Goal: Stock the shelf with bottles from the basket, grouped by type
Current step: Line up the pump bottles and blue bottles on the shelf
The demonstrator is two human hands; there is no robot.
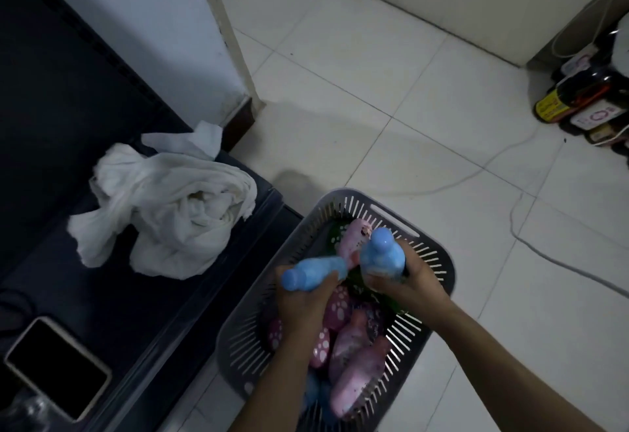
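1. The left hand (300, 304) sits in the lower middle of the frame, over the grey slotted basket (439, 254). Its fingers are curled round a light blue bottle (315, 272).
2. That bottle lies roughly level across the top of the left hand. Its rounded cap points toward the left of the frame, and its base is tucked in toward the middle of the basket.
3. The right hand (410, 284) is just to the right of the left one, also above the basket. Its fingers and thumb wrap the lower body of a second light blue bottle (382, 256).
4. The second bottle stands nearly upright out of the right hand, its cap pointing toward the top of the frame. The two blue bottles are close together, almost meeting near their bases.
5. Beneath both hands the basket holds pink bottles (354, 350), some marked with white paw prints (337, 309). Something green (335, 231) lies at its far end and more blue shapes (316, 394) at its near end.
6. The basket stands on the pale tiled floor (374, 74), touching the edge of the dark shelf unit (143, 312) at the left of the frame.
7. On that dark surface lie a crumpled white cloth (163, 207), left of centre, and a phone (58, 380), face up in the lower left corner.
8. At the right edge, well apart from the basket, dark bottles (578, 101) stand on the floor. A white cable (510, 155) trails across the tiles.
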